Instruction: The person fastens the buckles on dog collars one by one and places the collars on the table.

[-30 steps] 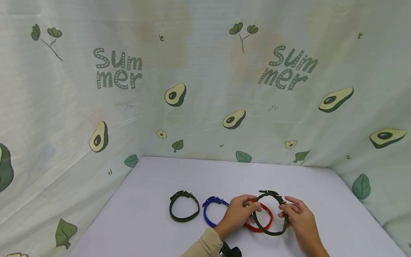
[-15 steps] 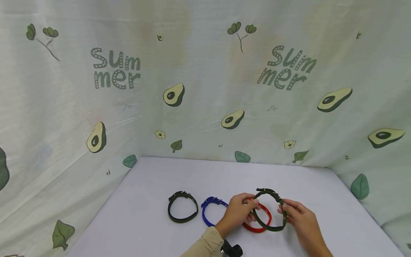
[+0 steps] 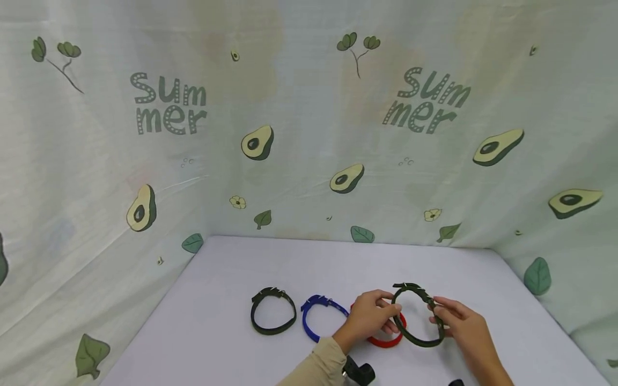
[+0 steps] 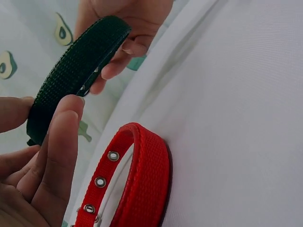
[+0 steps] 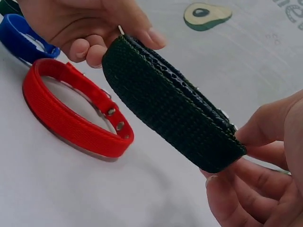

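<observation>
Both hands hold a dark green buckle collar [image 3: 427, 343] up over the right part of the table. My left hand [image 3: 369, 316] pinches its left side between thumb and fingers. On the opposite side, my right hand [image 3: 465, 328] pinches the band. The woven outer face of the green collar [image 5: 161, 104] fills the middle of the right wrist view, and its buckle end is at the far side in the head view. Just below lies a red collar [image 4: 147, 184] with metal eyelets, resting on its edge and partly covered by my left hand in the head view.
Left of the red collar, a blue collar [image 3: 305, 320] lies on the white table [image 3: 217, 354], partly behind my left hand. Farther left is another dark green collar [image 3: 271, 331]. A cloth wall printed with avocados [image 3: 257, 142] rises behind the table.
Both hands have shifted a little to the right with the dark green collar between them. The collars on the table stay in place while the head view drifts slightly.
</observation>
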{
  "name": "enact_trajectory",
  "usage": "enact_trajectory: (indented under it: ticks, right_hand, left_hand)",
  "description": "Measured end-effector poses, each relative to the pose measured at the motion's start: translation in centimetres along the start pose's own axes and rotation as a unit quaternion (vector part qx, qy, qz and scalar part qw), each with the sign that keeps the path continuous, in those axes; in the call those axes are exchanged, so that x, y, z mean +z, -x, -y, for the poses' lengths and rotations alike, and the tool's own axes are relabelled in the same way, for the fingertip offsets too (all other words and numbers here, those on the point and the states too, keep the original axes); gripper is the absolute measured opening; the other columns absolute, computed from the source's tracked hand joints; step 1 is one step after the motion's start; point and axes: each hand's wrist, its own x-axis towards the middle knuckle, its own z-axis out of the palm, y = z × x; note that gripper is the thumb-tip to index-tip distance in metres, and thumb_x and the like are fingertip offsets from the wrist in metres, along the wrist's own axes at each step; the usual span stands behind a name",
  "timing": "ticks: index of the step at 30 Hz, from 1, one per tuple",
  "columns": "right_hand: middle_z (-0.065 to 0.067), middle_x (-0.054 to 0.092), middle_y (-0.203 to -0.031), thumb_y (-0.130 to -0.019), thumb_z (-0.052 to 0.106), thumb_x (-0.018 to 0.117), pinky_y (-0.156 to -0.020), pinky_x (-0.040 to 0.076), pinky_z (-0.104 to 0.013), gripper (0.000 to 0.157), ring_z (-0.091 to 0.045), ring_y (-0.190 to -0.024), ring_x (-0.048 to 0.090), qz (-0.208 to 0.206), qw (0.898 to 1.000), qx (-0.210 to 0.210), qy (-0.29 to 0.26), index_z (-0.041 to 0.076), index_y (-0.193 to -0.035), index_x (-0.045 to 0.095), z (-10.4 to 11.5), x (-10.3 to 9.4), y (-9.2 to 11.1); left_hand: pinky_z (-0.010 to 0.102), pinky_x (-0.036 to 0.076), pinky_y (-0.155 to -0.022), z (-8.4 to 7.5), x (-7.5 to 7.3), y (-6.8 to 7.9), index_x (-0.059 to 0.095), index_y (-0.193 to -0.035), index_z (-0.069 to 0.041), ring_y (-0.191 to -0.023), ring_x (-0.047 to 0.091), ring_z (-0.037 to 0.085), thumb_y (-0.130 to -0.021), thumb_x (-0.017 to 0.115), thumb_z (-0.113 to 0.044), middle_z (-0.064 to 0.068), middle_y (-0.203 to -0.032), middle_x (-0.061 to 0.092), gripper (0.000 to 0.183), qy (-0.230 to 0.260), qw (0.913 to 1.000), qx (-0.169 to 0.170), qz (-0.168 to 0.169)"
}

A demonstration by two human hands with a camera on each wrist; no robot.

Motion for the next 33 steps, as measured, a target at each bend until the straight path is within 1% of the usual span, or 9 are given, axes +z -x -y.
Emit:
enact_trajectory:
  ticks: [4,7,10,16,19,22,26,31,33]
  right_hand:
    - [-0.014,0.073,-0.111,-0.101,0.02,0.063,-0.07,0.057,-0.033,0.051,-0.015,-0.085,0.072,0.002,1.0,0.007,0.03,-0.007,-0.142,0.049,-0.1,-0.5,-0.3]
    - [-0.013,0.073,-0.109,-0.1,0.019,0.063,-0.068,0.056,-0.031,0.052,-0.013,-0.082,0.071,-0.004,0.999,0.012,0.047,-0.008,-0.142,0.048,-0.2,-0.8,-0.5]
    - [-0.013,0.074,-0.108,-0.099,0.019,0.063,-0.067,0.054,-0.029,0.051,-0.009,-0.081,0.07,-0.006,0.998,0.012,0.067,-0.008,-0.14,0.05,-0.6,-1.0,-0.7]
    - [-0.013,0.074,-0.105,-0.098,0.018,0.064,-0.067,0.049,-0.02,0.043,-0.001,-0.081,0.067,-0.021,0.991,-0.014,0.128,-0.008,-0.131,0.059,-1.7,-1.3,-1.0]
    - [-0.013,0.074,-0.106,-0.098,0.017,0.065,-0.068,0.047,-0.016,0.038,0.006,-0.081,0.062,-0.034,0.986,-0.03,0.158,-0.007,-0.127,0.063,-1.9,-1.3,-1.1]
    - [-0.014,0.074,-0.106,-0.097,0.016,0.064,-0.068,0.046,-0.015,0.035,0.008,-0.081,0.059,-0.044,0.98,-0.043,0.188,-0.007,-0.124,0.065,-2.0,-1.3,-1.0]
    - [-0.014,0.074,-0.106,-0.097,0.015,0.063,-0.068,0.045,-0.017,0.032,0.003,-0.083,0.059,-0.057,0.972,-0.047,0.222,-0.004,-0.122,0.067,-2.2,-1.3,-1.0]
    - [-0.012,0.073,-0.104,-0.097,0.015,0.063,-0.067,0.045,-0.022,0.031,-0.01,-0.087,0.061,-0.064,0.967,-0.047,0.244,-0.002,-0.123,0.068,-2.6,-1.2,-1.2]
    - [-0.012,0.073,-0.103,-0.097,0.014,0.063,-0.067,0.046,-0.024,0.031,-0.015,-0.088,0.062,-0.068,0.964,-0.052,0.253,-0.002,-0.122,0.068,-2.7,-1.2,-1.3]
  left_hand:
    - [0.033,0.057,-0.051,-0.3,0.6,-0.1,0.068,-0.117,-0.008,-0.054,0.068,0.02,-0.091,0.075,-0.017,-0.002,-0.079,0.068,0.028,-0.013,0.9998,-0.01,-0.008]
    - [0.033,0.056,-0.05,-0.4,1.1,-0.3,0.068,-0.115,-0.005,-0.052,0.068,0.02,-0.09,0.076,-0.015,-0.001,-0.077,0.068,0.028,-0.016,0.9997,-0.015,-0.008]
    - [0.03,0.055,-0.048,-0.4,1.4,-0.4,0.069,-0.112,-0.005,-0.051,0.067,0.019,-0.088,0.078,-0.014,-0.001,-0.075,0.069,0.027,-0.031,0.9992,-0.023,-0.007]
    - [0.025,0.054,-0.049,-0.4,1.8,-0.6,0.072,-0.112,-0.009,-0.051,0.065,0.013,-0.088,0.079,-0.015,-0.005,-0.072,0.067,0.025,-0.076,0.9961,-0.044,-0.007]
    - [0.023,0.053,-0.049,-0.4,2.2,-0.8,0.073,-0.112,-0.008,-0.051,0.064,0.01,-0.087,0.079,-0.016,-0.007,-0.07,0.066,0.026,-0.098,0.9943,-0.039,-0.018]
    - [0.022,0.052,-0.05,-0.3,2.7,-1.0,0.074,-0.11,-0.007,-0.051,0.063,0.009,-0.087,0.079,-0.016,-0.008,-0.068,0.064,0.025,-0.118,0.9921,-0.028,-0.031]
    - [0.019,0.049,-0.053,0.0,3.3,-1.2,0.077,-0.106,-0.009,-0.049,0.059,0.004,-0.085,0.08,-0.018,-0.011,-0.066,0.062,0.023,-0.155,0.9865,-0.016,-0.052]
    - [0.017,0.046,-0.056,0.2,3.5,-1.4,0.078,-0.106,-0.012,-0.045,0.057,0.002,-0.085,0.08,-0.022,-0.013,-0.063,0.06,0.024,-0.211,0.9757,-0.012,-0.06]
    - [0.017,0.047,-0.061,0.2,3.5,-1.5,0.079,-0.105,-0.013,-0.051,0.058,0.0,-0.085,0.081,-0.024,-0.013,-0.065,0.061,0.024,-0.232,0.9708,-0.017,-0.059]
